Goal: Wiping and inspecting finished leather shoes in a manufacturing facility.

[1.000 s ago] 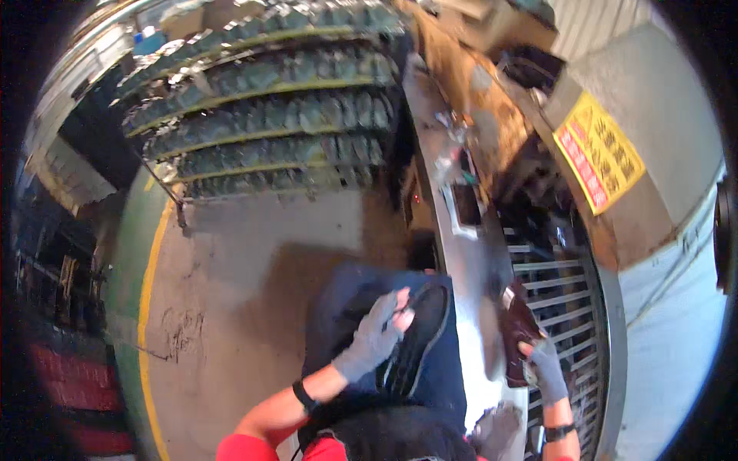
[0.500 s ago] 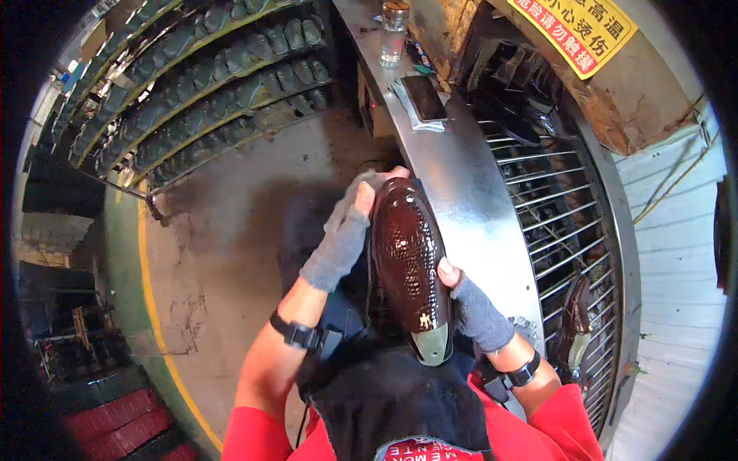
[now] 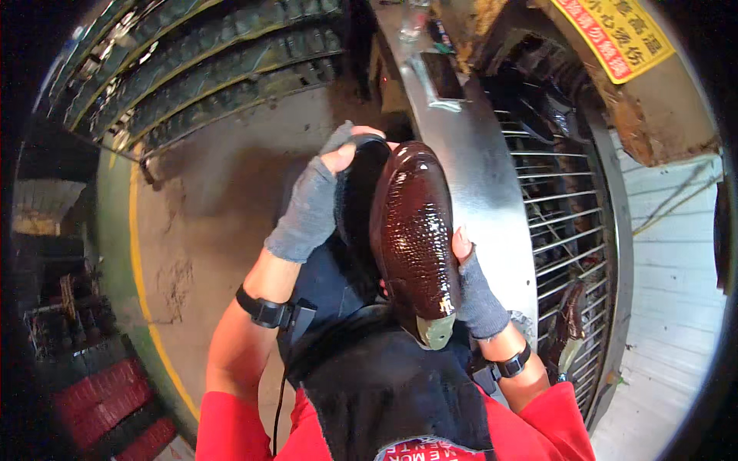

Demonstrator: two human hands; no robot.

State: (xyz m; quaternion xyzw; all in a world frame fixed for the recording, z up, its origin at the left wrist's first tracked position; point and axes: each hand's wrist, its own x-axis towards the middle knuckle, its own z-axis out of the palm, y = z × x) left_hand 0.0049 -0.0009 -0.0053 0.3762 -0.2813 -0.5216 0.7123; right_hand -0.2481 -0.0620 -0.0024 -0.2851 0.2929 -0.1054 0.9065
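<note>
A glossy dark-brown shoe upper (image 3: 415,230) with a textured, scale-like surface is stretched over a pale green shoe last (image 3: 436,332). It lies lengthwise in front of me, toe pointing away. My right hand (image 3: 478,288), in a grey fingerless glove, grips its right side; the thumb shows and the other fingers are hidden beneath. My left hand (image 3: 314,196), gloved alike, is closed around the far end of a black shoe sole (image 3: 361,192). The sole stands along the shoe's left side, with a narrow dark gap between them.
A metal bench (image 3: 492,184) runs along my right, carrying a phone (image 3: 442,75) and a bottle (image 3: 415,19). Beyond is a barred rack (image 3: 561,207) with another shoe (image 3: 570,319) on it. Shelves of shoes (image 3: 254,77) stand far left. A yellow warning sign (image 3: 619,34) hangs upper right.
My left hand has moved left, and the black sole now shows apart from the shoe. The shoe has tilted slightly and its toe has moved farther away. My view has shifted a little.
</note>
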